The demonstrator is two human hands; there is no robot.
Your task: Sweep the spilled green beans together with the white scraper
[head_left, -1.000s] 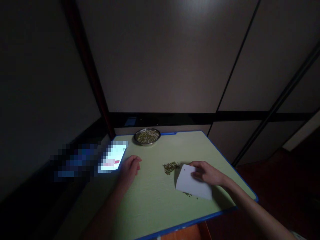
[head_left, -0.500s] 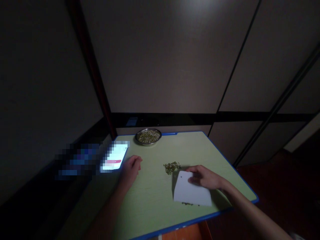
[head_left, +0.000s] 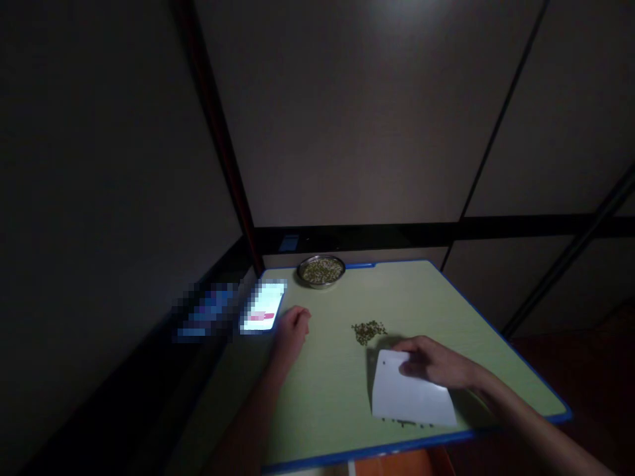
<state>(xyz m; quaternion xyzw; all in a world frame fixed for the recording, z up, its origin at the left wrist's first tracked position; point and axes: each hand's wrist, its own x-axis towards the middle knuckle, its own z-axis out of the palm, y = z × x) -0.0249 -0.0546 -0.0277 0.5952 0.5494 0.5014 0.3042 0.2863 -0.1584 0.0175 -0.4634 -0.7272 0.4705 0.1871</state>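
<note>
My right hand (head_left: 434, 361) grips a white card (head_left: 409, 390) by its far right part, thumb on top. The card is tilted over the table, its lower edge close to the near rim. Several small beans or seeds (head_left: 407, 422) show along that lower edge; anything under the card is hidden. Just beyond the card lies a loose pile of small greenish beans or seeds (head_left: 368, 332). My left hand (head_left: 292, 327) rests on the table as a fist, apart from the pile, near a lit phone-like screen (head_left: 264, 307).
A round metal bowl (head_left: 321, 272) holding greenish and pale beans or seeds stands at the table's far left. The pale green table (head_left: 327, 383) has a blue rim. Dark panels (head_left: 337, 132) rise behind it. Something orange (head_left: 397, 463) sits below the near edge.
The view has swung left, so everything appears farther right. My right hand has drawn the card slightly toward the near edge, away from the pile. My left hand stays in place.
</note>
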